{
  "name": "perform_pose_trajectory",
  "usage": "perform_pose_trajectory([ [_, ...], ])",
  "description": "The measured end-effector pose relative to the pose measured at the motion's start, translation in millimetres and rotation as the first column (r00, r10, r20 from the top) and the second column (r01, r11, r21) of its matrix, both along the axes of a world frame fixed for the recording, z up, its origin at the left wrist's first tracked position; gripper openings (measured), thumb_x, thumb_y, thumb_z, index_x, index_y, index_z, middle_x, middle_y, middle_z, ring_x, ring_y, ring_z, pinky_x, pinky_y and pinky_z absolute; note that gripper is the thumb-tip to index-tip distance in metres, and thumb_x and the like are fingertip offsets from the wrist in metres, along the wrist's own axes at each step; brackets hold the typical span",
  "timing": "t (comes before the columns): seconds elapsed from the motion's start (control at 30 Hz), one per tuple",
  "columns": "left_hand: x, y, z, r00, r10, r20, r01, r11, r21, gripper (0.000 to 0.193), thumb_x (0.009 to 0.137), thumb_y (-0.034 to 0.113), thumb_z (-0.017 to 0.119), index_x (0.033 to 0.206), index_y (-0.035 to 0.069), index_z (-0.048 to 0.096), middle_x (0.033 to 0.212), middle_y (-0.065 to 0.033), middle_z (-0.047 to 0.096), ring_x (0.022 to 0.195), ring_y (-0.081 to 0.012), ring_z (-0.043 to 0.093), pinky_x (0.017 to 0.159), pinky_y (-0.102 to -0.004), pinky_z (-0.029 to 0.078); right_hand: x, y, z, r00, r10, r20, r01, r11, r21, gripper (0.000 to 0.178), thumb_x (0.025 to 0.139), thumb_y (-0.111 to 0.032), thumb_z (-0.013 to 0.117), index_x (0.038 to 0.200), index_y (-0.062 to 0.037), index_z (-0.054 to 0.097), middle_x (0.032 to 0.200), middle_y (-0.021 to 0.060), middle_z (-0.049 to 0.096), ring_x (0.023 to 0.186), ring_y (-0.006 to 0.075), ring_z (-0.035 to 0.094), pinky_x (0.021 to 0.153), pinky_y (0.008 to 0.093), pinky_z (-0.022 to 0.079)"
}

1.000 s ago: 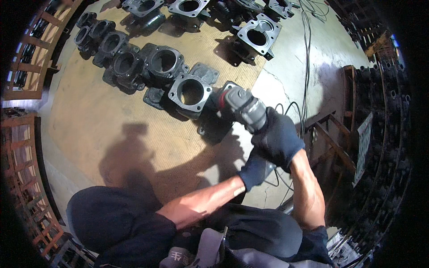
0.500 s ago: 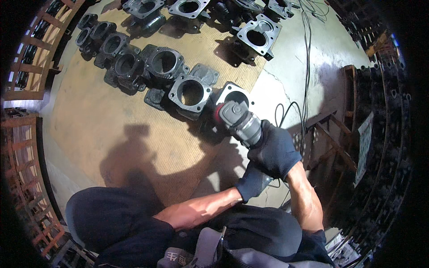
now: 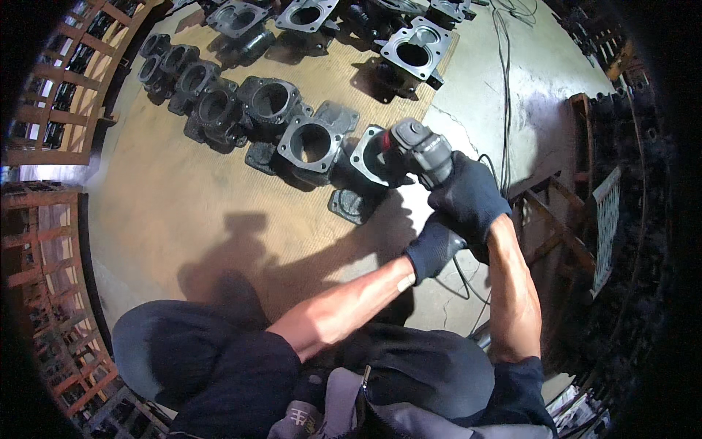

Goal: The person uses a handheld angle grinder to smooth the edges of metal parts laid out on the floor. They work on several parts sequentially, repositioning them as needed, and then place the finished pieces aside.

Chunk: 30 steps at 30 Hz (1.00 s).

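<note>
Both gloves at work here: nearest, the left hand [image 3: 435,249] is clenched round the grinder's rear end, and the right hand [image 3: 472,196] wraps its body just ahead. There's the grinder [image 3: 422,152], its head across a metal part [image 3: 360,159] at the tan sheet's [image 3: 157,212] right edge; contact can't be called. Beyond, dark parts [image 3: 232,121] line up toward the far left corner.

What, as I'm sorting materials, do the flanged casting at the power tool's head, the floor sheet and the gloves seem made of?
Flanged casting: metal, possibly iron; its bare flange face gleams grey over a darker body.
Floor sheet: likely corrugated cardboard, matte tan with fine parallel ridges.
Gloves: probably fabric, from the soft matte look; any coating unclear.
</note>
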<state>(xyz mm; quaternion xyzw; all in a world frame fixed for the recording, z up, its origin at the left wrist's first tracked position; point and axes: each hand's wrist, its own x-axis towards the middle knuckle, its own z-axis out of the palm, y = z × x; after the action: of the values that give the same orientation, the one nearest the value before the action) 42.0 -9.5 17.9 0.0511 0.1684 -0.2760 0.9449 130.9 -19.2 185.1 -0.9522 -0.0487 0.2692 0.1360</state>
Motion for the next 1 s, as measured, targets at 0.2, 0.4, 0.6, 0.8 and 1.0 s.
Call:
perform_pose_trajectory([
  [0.2, -95, -11, 0, 0.983, -0.130, -0.128, 0.145, 0.983, 0.111, 0.040, 0.110, 0.020, 0.037, 0.147, 0.005, 0.036, 0.145, -0.0097, 0.044, 0.134, -0.0177, 0.043, 0.115, -0.0309, 0.033, -62, -32, -10, 0.998, -0.023, -0.052, 0.030, 0.991, 0.132, 0.051, 0.064, -0.020, 0.076, 0.109, -0.0004, 0.066, 0.091, 0.0234, 0.073, 0.087, 0.0396, 0.073, 0.081, 0.0423, 0.058],
  [0.4, -96, 49, 55, 0.805, -0.541, 0.245, 0.054, 0.478, 0.877, 0.031, 0.102, 0.021, 0.058, 0.127, 0.003, 0.063, 0.125, -0.0101, 0.068, 0.114, -0.0154, 0.061, 0.098, -0.0331, 0.050, -72, -28, -20, 0.999, -0.009, -0.040, 0.024, 0.922, 0.385, 0.050, 0.065, -0.021, 0.077, 0.108, 0.0022, 0.065, 0.090, 0.0221, 0.072, 0.084, 0.0351, 0.072, 0.078, 0.0404, 0.056],
  [0.6, 37, 169, 206, -0.018, -0.979, -0.201, -0.314, -0.185, 0.931, 0.049, 0.084, 0.038, 0.068, 0.116, 0.001, 0.067, 0.099, -0.0232, 0.072, 0.090, -0.0303, 0.071, 0.080, -0.0444, 0.054, -12, -48, -15, 0.929, -0.101, 0.356, -0.195, 0.683, 0.703, 0.040, 0.072, -0.018, 0.074, 0.106, 0.0002, 0.064, 0.091, 0.0098, 0.068, 0.083, 0.0210, 0.064, 0.076, 0.0345, 0.054],
  [0.8, 30, 211, 230, 0.040, -0.951, -0.306, -0.360, -0.299, 0.884, 0.054, 0.083, 0.046, 0.073, 0.116, 0.004, 0.066, 0.102, -0.0189, 0.072, 0.096, -0.0327, 0.071, 0.083, -0.0421, 0.056, 17, -84, 67, 0.974, -0.113, 0.197, -0.018, 0.825, 0.565, 0.047, 0.063, -0.021, 0.077, 0.105, -0.0003, 0.068, 0.092, 0.0093, 0.072, 0.081, 0.0191, 0.066, 0.077, 0.0327, 0.055],
  [1.0, -37, 128, 123, 0.165, -0.970, 0.176, -0.012, 0.177, 0.984, 0.073, 0.087, 0.034, 0.078, 0.139, -0.008, 0.046, 0.123, -0.0272, 0.065, 0.107, -0.0336, 0.068, 0.092, -0.0402, 0.055, -21, -70, 18, 0.982, -0.151, 0.112, 0.070, 0.844, 0.532, 0.050, 0.062, -0.013, 0.079, 0.109, 0.0001, 0.068, 0.093, 0.0099, 0.073, 0.084, 0.0188, 0.068, 0.079, 0.0333, 0.055],
])
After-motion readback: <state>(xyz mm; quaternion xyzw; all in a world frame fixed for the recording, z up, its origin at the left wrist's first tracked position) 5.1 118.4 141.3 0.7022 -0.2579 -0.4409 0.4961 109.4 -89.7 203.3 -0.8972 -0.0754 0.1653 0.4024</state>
